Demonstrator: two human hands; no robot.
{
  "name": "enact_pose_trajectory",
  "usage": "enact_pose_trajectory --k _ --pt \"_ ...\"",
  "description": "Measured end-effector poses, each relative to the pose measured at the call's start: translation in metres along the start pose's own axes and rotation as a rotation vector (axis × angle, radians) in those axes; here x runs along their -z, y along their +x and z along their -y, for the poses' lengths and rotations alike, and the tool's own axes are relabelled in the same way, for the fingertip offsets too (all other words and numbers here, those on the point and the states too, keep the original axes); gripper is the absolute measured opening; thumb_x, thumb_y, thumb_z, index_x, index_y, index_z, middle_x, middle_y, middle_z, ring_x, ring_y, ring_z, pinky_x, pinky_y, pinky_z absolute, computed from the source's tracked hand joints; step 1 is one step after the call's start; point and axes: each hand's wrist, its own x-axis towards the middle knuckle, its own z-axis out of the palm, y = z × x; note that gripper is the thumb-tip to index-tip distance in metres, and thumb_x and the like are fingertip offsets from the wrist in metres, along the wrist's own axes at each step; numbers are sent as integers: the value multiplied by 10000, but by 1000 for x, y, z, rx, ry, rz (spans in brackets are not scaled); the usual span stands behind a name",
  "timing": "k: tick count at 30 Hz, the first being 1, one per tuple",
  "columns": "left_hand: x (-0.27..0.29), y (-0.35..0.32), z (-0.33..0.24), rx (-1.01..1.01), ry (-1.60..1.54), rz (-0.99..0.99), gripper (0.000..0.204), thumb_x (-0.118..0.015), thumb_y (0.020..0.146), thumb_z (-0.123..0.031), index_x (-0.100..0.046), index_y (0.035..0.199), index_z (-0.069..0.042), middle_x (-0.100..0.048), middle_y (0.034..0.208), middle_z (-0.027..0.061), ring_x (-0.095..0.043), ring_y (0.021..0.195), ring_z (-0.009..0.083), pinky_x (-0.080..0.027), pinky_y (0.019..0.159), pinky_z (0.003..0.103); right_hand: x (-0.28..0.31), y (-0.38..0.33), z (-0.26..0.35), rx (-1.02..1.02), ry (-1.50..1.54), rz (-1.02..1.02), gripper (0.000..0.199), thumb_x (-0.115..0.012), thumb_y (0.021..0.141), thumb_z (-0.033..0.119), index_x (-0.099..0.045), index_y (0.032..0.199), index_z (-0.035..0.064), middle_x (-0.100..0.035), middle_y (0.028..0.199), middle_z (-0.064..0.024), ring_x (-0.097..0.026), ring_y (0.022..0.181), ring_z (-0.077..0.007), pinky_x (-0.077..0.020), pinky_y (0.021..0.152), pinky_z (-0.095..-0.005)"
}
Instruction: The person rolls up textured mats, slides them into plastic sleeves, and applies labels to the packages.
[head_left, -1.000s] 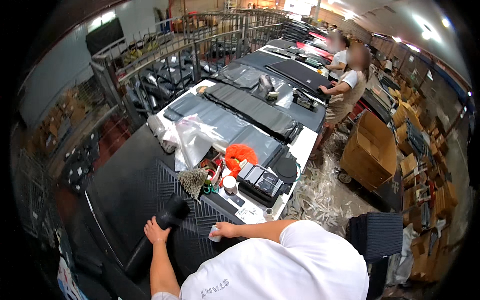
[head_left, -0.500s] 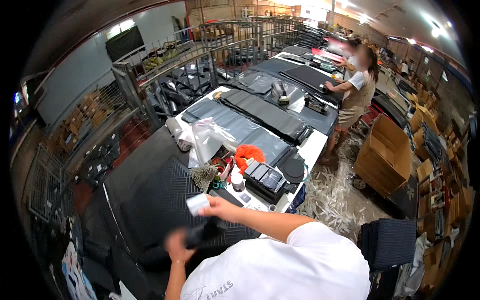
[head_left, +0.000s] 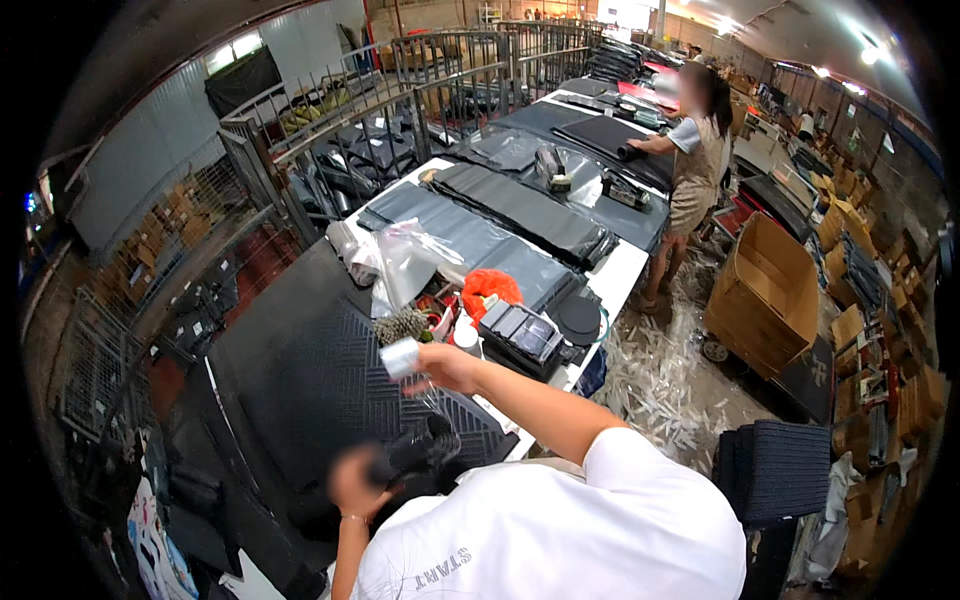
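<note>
My right hand [head_left: 447,367] is closed around a small whitish, blocky thing [head_left: 399,358], held over the table beside a grey bristly brush [head_left: 400,326]. Lower and to the left, my left hand [head_left: 356,482] is blurred and wraps one end of a black rolled-up bundle [head_left: 424,447], which has a glossy, see-through sheen near its far end. Both hands are above a black mat [head_left: 345,385] with a ridged block pattern. Faint clear glints show between my right hand and the bundle; I cannot make out what they are.
Beyond my right hand lie a bright orange bag [head_left: 491,291], a black device [head_left: 520,332] and a white cup [head_left: 465,336]. Grey plastic bags [head_left: 470,255] cover the table's middle. A person [head_left: 697,150] stands at its right side, near a large cardboard box [head_left: 765,295]. Metal railings [head_left: 420,120] run behind.
My right hand and the whitish thing have shifted slightly up. The black bundle has swung to point more up and right, showing more of its far end. The person at the table stands more upright.
</note>
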Motion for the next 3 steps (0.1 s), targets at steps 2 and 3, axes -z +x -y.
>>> enact_pose_trajectory --k 2,3 --pt "-8 15 -8 71 40 -13 819 -967 454 -408 -688 1164 -111 -686 1165 122 -645 1079 336 -499 965 461 -45 -20 12 125 -449 32 570 -683 927 246 -493 1429 55 -567 1377 -102 -548 1279 -248 -403 1123 -473" --pt "3 35 -24 150 -40 10 761 -948 526 -392 -680 1175 -97 -697 1163 112 -655 1088 295 -500 976 452 -68 -38 12 231 -793 27 599 -689 929 287 -484 1442 57 -560 1389 -106 -527 1308 -258 -346 1169 -484"
